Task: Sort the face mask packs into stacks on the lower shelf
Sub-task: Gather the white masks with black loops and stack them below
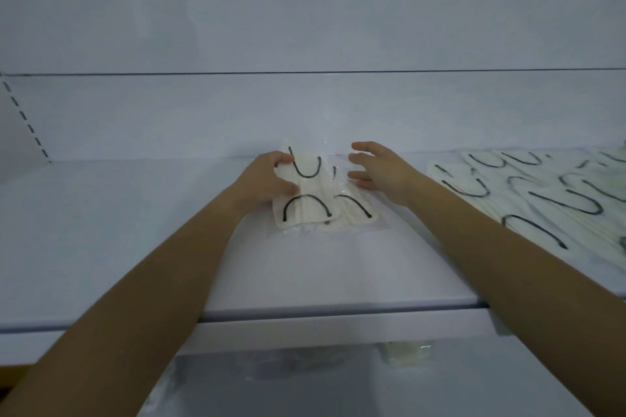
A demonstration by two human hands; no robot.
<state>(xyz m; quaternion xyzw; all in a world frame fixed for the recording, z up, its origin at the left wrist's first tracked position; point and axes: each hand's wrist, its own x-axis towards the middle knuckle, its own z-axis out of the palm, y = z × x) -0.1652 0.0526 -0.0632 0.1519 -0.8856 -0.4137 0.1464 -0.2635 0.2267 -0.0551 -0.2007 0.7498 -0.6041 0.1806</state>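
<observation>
Two clear packs of white face masks with black ear loops lie overlapped at the back middle of a white shelf point(305, 267). My left hand point(267, 179) grips the left edge of the upper pack point(310, 195), thumb on top and fingers curled at its far corner. The lower pack point(352, 210) peeks out to the right beneath it. My right hand point(379, 169) hovers just right of the packs with fingers spread and relaxed, fingertips close to the clear wrapping.
Several more mask packs point(542, 193) lie spread over the right end of the same shelf. Beneath the shelf's front edge, blurred packs point(406, 352) show on a lower shelf. A slotted upright point(23, 118) stands at the far left.
</observation>
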